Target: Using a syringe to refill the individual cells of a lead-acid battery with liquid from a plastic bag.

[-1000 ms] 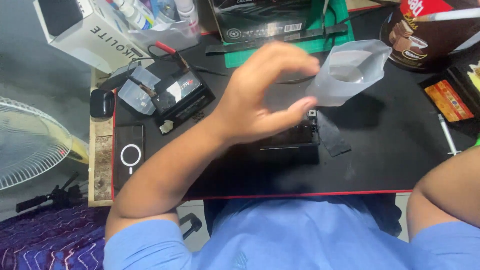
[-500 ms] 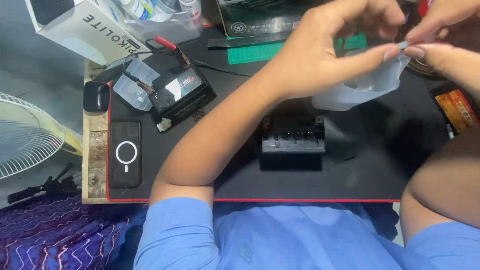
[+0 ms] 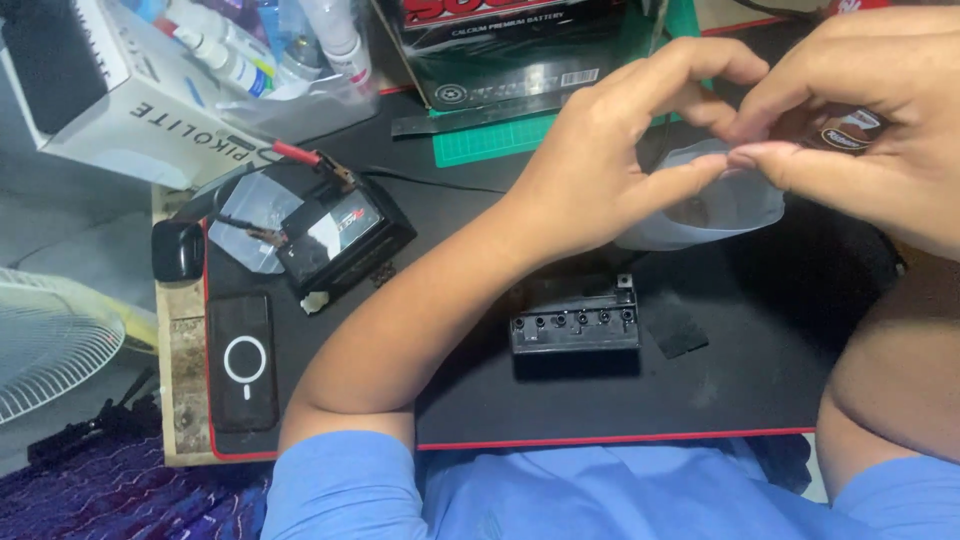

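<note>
Both hands hold a small translucent plastic bag (image 3: 715, 210) above the black desk mat (image 3: 480, 400). My left hand (image 3: 620, 160) pinches the bag's top edge from the left, and my right hand (image 3: 865, 110) pinches it from the right. Below the bag, a small black block with a row of round holes (image 3: 575, 325) rests on the mat, with a dark flat square piece (image 3: 675, 325) beside it.
A small black battery with red and black clips (image 3: 335, 235) sits at the left. A black phone-sized pack with a white ring (image 3: 243, 360) lies near the mat's left edge. A white box (image 3: 120, 90), bottles (image 3: 330, 40), a dark carton (image 3: 510, 50), a green mat (image 3: 495, 140) and a fan (image 3: 50, 340) surround it.
My right hand has come in to grip the bag with my left. The view has shifted so the hands sit higher and further right.
</note>
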